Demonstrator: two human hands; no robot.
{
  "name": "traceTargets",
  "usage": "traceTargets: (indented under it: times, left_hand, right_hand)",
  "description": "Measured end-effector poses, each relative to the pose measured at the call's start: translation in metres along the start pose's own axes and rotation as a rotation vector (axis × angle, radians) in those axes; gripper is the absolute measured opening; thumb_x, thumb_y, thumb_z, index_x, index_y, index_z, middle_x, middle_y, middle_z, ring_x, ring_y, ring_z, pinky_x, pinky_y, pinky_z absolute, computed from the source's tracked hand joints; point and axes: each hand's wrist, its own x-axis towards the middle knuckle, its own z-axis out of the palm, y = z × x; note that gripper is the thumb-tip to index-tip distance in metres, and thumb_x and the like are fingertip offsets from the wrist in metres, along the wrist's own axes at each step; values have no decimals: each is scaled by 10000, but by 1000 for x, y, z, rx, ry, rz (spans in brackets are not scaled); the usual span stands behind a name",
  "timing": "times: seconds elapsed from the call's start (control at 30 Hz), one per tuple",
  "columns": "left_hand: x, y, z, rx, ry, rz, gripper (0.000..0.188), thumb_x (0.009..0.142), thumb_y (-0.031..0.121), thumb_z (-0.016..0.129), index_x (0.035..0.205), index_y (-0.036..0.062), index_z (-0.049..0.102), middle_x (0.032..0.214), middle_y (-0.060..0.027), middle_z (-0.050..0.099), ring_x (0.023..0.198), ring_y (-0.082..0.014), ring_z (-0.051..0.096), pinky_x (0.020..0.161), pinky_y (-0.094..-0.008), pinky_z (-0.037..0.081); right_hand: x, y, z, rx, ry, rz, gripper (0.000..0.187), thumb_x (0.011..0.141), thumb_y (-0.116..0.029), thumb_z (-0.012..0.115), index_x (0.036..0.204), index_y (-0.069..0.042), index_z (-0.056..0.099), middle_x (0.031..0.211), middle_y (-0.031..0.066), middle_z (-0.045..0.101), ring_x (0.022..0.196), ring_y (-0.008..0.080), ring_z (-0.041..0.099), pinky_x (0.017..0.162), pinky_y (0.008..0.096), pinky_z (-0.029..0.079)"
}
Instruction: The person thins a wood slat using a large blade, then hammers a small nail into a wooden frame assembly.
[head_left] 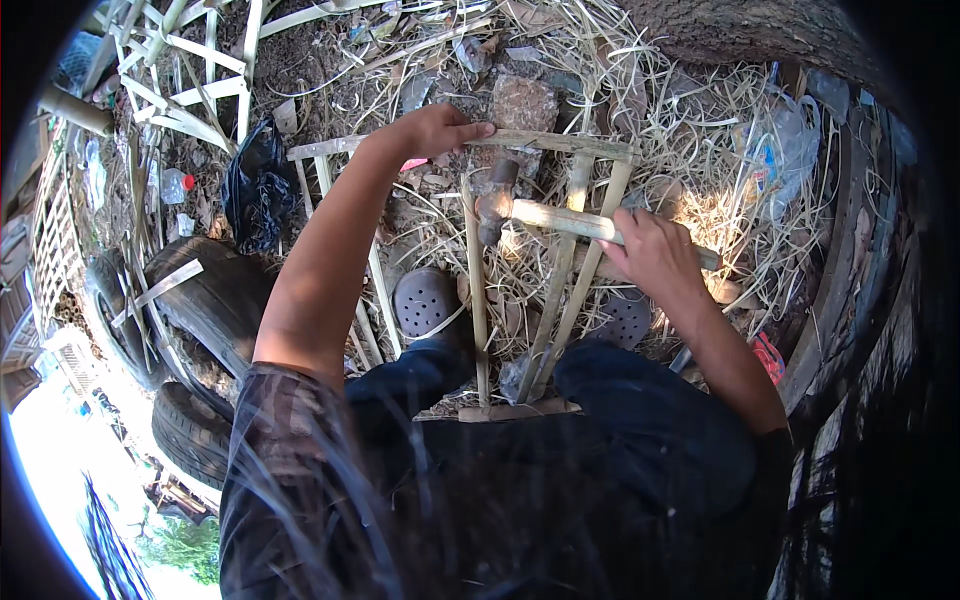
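Observation:
My left hand [436, 133] is closed over the far crosspiece [560, 141] of a bamboo frame, with one finger stretched along it. Several upright bamboo slats [476, 300] run from this crosspiece toward my body, some leaning at an angle. My right hand [655, 255] grips a hammer [555, 217] by its pale wooden handle. The hammer's rusty metal head [497, 203] hovers or rests over the slats, just below the crosspiece; whether it touches them I cannot tell.
My feet in grey clogs [424, 302] stand among the slats. Bamboo shavings [640, 90] litter the ground. Old tyres [210, 310] and a black plastic bag [258, 190] lie left, a bamboo lattice [190, 90] far left, a tree trunk [770, 35] far right.

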Motion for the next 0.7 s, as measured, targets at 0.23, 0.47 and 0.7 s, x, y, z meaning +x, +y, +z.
traceTargets:
  times: [0.23, 0.47, 0.7]
  left_hand:
    - [2, -1, 1, 14, 31, 65, 778, 812, 752, 485, 974, 26, 714, 800, -115, 686, 735, -231, 676, 723, -382, 543]
    - [-1, 3, 2, -54, 58, 59, 710, 834, 683, 543, 928, -2, 707, 683, -84, 625, 615, -180, 628, 636, -356, 520]
    - [0, 7, 0, -87, 34, 54, 706, 833, 683, 548, 754, -4, 689, 581, -60, 588, 586, -165, 601, 615, -335, 506]
  right_hand:
    - [-5, -3, 0, 15, -53, 11, 305, 847, -315, 666, 922, -44, 548, 741, 151, 626, 645, 333, 650, 564, 412, 521]
    - [-7, -12, 2, -59, 4, -37, 315, 878, -360, 620, 918, -59, 537, 736, 131, 628, 651, 306, 659, 546, 404, 516]
    - [-5, -11, -4, -111, -92, 57, 306, 869, -352, 635, 907, -65, 538, 747, 131, 632, 653, 284, 664, 555, 399, 528]
